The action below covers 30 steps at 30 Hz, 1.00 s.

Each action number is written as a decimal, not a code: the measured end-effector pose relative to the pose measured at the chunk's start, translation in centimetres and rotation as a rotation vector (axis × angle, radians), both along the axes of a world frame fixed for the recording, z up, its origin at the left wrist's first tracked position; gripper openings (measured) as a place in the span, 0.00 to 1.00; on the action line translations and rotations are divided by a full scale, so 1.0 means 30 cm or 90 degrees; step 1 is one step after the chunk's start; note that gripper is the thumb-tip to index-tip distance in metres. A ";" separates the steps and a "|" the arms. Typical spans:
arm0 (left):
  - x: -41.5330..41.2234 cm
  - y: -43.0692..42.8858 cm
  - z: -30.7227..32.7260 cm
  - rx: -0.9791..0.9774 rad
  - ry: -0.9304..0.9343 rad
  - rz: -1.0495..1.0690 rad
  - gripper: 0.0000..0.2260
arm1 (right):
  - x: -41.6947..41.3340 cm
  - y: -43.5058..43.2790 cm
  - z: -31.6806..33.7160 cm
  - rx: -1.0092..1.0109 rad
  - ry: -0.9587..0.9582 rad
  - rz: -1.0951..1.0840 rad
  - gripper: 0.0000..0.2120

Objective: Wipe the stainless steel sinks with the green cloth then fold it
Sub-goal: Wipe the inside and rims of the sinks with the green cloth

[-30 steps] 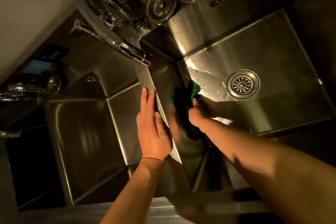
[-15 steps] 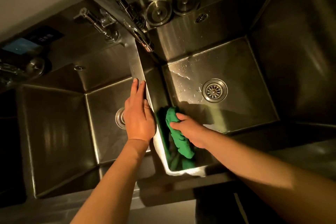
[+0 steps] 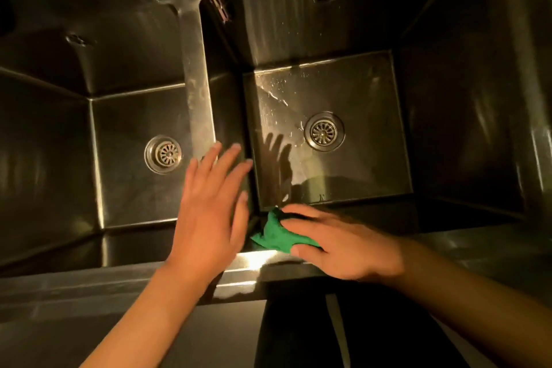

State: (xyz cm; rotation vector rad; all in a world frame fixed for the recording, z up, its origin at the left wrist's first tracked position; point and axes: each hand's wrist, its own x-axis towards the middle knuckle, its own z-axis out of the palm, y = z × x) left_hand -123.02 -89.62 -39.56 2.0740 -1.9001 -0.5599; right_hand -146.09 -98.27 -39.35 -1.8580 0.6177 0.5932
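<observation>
The right hand (image 3: 343, 245) grips the bunched green cloth (image 3: 276, 236) at the near rim of the sink (image 3: 257, 260), just beside the left hand (image 3: 209, 218), whose fingers are spread loose.

Two sinks (image 3: 125, 164) (image 3: 376, 116), two drains (image 3: 163, 154) (image 3: 324, 131) — one cloth (image 3: 276, 234), two hands (image 3: 206, 215) (image 3: 343, 245)

My left hand (image 3: 209, 212) is flat and open, palm down, with the fingers straight, a bit spread and pointing away from me. It looks kinda blurry. My right hand (image 3: 340, 245) is turned sideways with its fingers aimed at the left one, thumb and fingers pinching the green cloth (image 3: 274, 236) bunched between both hands. My forearms (image 3: 143, 314) are bare and angle in toward each other.
</observation>
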 end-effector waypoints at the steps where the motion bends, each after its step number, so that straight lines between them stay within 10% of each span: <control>1: -0.031 0.058 0.005 0.030 -0.003 -0.041 0.21 | -0.004 -0.009 -0.011 0.019 0.007 0.017 0.27; 7: -0.098 0.221 -0.038 0.222 -0.088 -0.074 0.26 | -0.033 -0.071 -0.041 0.151 -0.006 0.043 0.27; 30: -0.154 0.201 -0.077 0.219 -0.132 0.033 0.25 | 0.121 -0.066 -0.610 0.191 0.102 0.109 0.28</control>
